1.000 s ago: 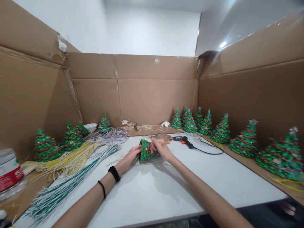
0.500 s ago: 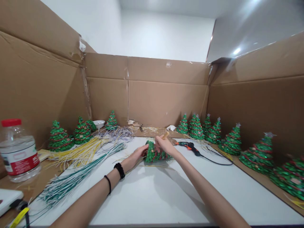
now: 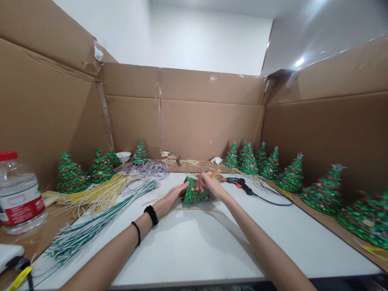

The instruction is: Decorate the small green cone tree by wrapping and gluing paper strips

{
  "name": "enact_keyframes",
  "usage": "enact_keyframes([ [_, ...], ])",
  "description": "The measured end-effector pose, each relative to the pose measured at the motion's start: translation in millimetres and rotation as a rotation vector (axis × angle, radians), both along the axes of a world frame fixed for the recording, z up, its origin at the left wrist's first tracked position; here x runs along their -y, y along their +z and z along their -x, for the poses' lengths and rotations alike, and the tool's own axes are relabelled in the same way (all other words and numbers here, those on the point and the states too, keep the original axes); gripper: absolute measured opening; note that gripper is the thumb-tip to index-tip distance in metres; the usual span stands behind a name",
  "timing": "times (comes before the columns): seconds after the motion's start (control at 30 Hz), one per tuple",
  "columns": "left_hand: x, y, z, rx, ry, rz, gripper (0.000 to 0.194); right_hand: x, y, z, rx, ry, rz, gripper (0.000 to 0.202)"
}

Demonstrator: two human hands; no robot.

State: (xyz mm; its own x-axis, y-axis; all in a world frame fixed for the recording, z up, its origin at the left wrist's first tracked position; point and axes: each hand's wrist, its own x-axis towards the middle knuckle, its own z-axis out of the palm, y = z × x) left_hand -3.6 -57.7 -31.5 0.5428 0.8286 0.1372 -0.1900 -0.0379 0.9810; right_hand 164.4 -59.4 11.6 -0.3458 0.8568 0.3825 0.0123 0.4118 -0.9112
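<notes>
A small green artificial Christmas tree (image 3: 190, 194) with red trim lies on its side on the white tabletop (image 3: 194, 250). My left hand (image 3: 176, 193) grips its left end, the fingers partly hidden behind it. Over the tree's middle, my right hand (image 3: 209, 184) is closed, fingertips against the red trim. A short tan stick (image 3: 216, 173) sticks out from that hand past the knuckles; its other end is hidden. Just right of the hand lies a black and orange glue gun (image 3: 239, 182), its nozzle pointing left.
Finished-looking trees (image 3: 293, 176) with star tops line the right side. More trees (image 3: 101, 167) stand at the back left by a white bowl (image 3: 123, 157). Green-white strands (image 3: 100, 226) and yellow strands (image 3: 100, 196) lie to the left, near a water bottle (image 3: 21, 198). Cardboard walls (image 3: 209, 125) enclose the table.
The whole view has shifted slightly. My right hand has turned a little over the tree, and the tan stick in it lies at a slightly different angle. The left hand keeps its grip.
</notes>
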Motion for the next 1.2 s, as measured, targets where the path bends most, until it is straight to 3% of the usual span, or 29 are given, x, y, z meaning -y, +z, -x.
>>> enact_keyframes([
  [0.47,3,7.3,5,-0.085,-0.016,-0.048,0.047,1,5.2,9,0.065,-0.081,0.026,0.042],
  [0.73,-2,3.1,7,-0.065,-0.063,-0.05,0.042,0,4.1,11,0.058,-0.112,0.032,0.041],
  [1.2,1,3.5,8,-0.075,0.005,-0.063,0.039,5,4.0,12,0.048,-0.117,0.011,0.039],
])
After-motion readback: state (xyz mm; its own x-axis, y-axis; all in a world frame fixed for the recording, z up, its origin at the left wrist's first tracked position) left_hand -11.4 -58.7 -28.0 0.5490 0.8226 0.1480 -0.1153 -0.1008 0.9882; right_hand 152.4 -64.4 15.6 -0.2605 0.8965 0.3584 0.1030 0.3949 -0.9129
